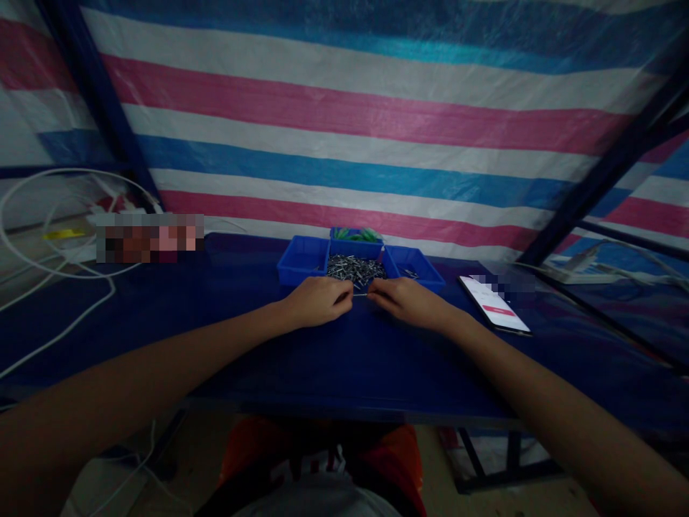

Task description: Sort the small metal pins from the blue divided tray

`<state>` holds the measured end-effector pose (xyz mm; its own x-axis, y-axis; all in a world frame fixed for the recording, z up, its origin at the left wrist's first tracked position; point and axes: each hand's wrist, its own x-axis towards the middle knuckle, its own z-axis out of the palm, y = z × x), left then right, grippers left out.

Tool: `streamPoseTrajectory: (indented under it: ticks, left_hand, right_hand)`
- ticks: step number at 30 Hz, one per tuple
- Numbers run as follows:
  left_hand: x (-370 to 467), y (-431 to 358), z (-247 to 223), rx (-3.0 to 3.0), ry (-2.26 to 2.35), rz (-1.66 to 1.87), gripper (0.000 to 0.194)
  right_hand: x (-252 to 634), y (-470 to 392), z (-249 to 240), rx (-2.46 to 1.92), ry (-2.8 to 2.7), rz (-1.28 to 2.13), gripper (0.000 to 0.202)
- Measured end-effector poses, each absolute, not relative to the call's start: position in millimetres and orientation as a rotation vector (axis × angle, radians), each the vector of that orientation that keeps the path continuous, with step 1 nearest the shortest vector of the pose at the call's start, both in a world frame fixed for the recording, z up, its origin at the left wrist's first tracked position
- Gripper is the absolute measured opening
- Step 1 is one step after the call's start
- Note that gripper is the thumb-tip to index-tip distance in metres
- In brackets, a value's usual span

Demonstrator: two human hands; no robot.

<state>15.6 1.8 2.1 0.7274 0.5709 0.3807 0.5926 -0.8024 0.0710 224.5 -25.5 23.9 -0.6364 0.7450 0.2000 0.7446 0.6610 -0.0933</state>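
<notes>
My left hand (317,301) and my right hand (412,299) are close together over the blue table, just in front of the plastic bins. A thin silvery metal rod (360,294) spans the small gap between my fingertips, pinched at either end. Both hands are closed, and the fingers hide the rod's ends. Right behind them lies a heap of small, slim metal pieces (358,268), too small to name exactly. On either side of the heap stand a left blue bin (291,273) and a right blue bin (425,276), the right one with a few metal pieces in it.
Behind the heap, a rear blue bin (355,249) contains green items. A phone (495,305) with a lit screen lies on the right of the table (334,373). White cables (69,337) trail at left. A power strip (575,269) sits far right, before a striped tarp (349,158).
</notes>
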Motion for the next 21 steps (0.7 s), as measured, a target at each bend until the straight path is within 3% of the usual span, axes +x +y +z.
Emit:
streamPoseTrajectory:
  ticks: [12,21]
  left_hand:
    - [16,-8,7,-2.677,-0.487,-0.798,0.023]
    - [15,-6,7,-2.636,-0.528,-0.777,0.021]
  right_hand:
    - [217,-30,19,-1.088,-2.765,0.11,0.018]
    - [221,-26,17,-1.111,-2.758,0.067,0.017]
